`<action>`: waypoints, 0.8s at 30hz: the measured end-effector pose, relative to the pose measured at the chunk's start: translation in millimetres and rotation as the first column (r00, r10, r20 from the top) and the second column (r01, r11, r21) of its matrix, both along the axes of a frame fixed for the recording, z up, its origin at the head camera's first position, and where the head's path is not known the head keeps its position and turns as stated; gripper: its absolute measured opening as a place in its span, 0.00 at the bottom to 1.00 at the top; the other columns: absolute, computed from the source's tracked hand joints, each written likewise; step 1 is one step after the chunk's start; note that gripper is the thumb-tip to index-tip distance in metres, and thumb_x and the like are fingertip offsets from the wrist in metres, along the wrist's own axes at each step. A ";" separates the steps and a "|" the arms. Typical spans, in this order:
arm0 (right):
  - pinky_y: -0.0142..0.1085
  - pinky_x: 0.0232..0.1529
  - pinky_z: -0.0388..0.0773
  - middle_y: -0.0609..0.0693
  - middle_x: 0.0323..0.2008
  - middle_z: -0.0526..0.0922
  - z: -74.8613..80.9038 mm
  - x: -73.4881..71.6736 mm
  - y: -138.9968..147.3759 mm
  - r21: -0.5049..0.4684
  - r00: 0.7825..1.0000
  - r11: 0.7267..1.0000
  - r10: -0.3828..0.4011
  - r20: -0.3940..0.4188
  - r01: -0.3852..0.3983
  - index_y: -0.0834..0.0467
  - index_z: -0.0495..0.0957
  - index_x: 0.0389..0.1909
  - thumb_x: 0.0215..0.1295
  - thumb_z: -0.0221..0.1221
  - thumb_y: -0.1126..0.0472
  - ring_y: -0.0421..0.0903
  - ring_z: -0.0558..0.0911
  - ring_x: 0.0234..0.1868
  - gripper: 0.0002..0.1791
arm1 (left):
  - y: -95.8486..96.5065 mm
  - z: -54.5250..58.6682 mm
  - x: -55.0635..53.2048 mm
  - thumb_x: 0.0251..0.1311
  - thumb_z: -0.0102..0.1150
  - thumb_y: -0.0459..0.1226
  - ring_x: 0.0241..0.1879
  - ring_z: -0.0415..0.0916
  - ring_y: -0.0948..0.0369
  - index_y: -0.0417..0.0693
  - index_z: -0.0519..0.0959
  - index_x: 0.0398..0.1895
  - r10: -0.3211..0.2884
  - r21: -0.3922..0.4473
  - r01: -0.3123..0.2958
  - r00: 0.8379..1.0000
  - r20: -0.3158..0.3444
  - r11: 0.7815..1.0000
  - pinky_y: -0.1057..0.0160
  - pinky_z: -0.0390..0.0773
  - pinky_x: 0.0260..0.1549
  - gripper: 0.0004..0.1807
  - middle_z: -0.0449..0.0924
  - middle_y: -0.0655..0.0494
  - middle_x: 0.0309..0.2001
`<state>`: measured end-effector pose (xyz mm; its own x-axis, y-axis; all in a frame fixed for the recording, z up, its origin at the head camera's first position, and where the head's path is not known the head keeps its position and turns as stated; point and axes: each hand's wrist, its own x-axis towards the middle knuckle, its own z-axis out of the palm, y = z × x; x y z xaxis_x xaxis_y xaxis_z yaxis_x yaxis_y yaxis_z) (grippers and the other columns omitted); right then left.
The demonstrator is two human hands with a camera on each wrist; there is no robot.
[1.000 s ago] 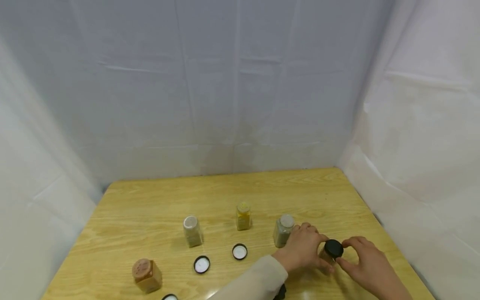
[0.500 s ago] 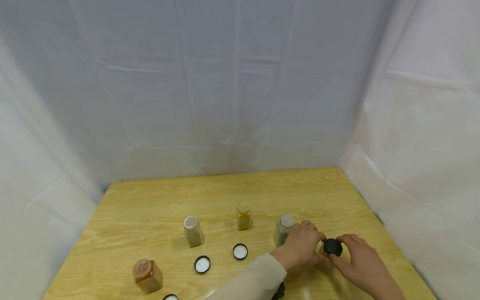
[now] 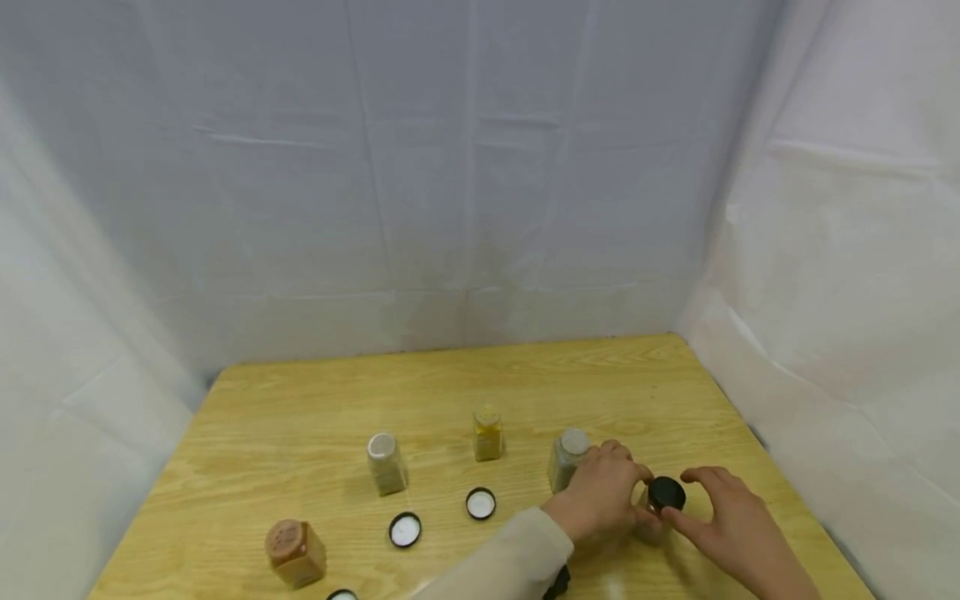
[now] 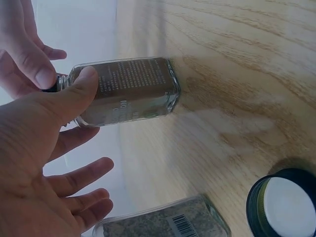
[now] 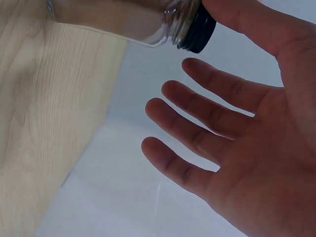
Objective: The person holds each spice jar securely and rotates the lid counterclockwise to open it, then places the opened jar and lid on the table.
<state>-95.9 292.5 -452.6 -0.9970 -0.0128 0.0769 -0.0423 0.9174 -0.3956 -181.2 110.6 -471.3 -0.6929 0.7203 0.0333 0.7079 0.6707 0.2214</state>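
Observation:
A square glass spice jar (image 4: 133, 94) of brown powder stands upright at the table's right side. Its black screw cap (image 3: 667, 493) sits on top. My left hand (image 3: 600, 493) grips the jar near its shoulder between thumb and index finger, the other fingers spread. On the jar's other side is my right hand (image 3: 733, 527), its thumb at the cap's edge. In the right wrist view its fingers are extended and apart from the cap (image 5: 199, 30). A jar of greyish seasoning (image 3: 567, 461) stands just behind my left hand, which partly covers it.
The wooden table (image 3: 330, 400) also bears a yellow spice jar (image 3: 487, 435), a pale jar (image 3: 386, 465) and an orange-brown jar (image 3: 296, 553). Black caps with white liners lie upturned, among them one cap (image 3: 480, 503) at the middle and another cap (image 3: 405, 530). White sheets (image 3: 840, 275) enclose the sides.
My right hand's fingers closed in on the cap half a second ago and have now spread away from it again. My left hand stays on the jar.

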 end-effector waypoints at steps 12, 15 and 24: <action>0.62 0.49 0.81 0.62 0.57 0.84 -1.9 0.1 -3.8 -0.004 0.999 1.000 0.028 -0.016 -0.028 0.63 0.83 0.54 0.67 0.69 0.40 0.65 0.84 0.55 0.30 | 0.3 2.0 -2.7 0.61 0.66 0.68 0.57 0.72 0.69 0.78 0.81 0.64 -0.078 -0.124 0.060 0.986 -0.149 0.990 0.65 0.71 0.58 0.28 0.79 0.71 0.52; 0.64 0.49 0.79 0.61 0.57 0.84 -2.0 -2.7 -6.8 0.014 1.000 1.000 0.022 -0.008 -0.022 0.63 0.82 0.55 0.69 0.67 0.38 0.66 0.83 0.57 0.31 | 0.2 2.3 -3.8 0.61 0.63 0.71 0.56 0.71 0.68 0.81 0.80 0.63 -0.091 -0.150 0.062 0.976 -0.198 0.987 0.64 0.70 0.56 0.29 0.79 0.71 0.53; 0.66 0.49 0.79 0.63 0.58 0.83 -2.2 -1.7 -1.4 0.016 1.000 1.000 0.010 -0.007 -0.010 0.62 0.83 0.55 0.67 0.70 0.41 0.69 0.83 0.57 0.30 | 0.5 2.7 -3.7 0.54 0.62 0.76 0.61 0.72 0.65 0.84 0.81 0.62 -0.076 -0.174 0.034 0.966 -0.247 0.984 0.56 0.69 0.63 0.33 0.80 0.72 0.51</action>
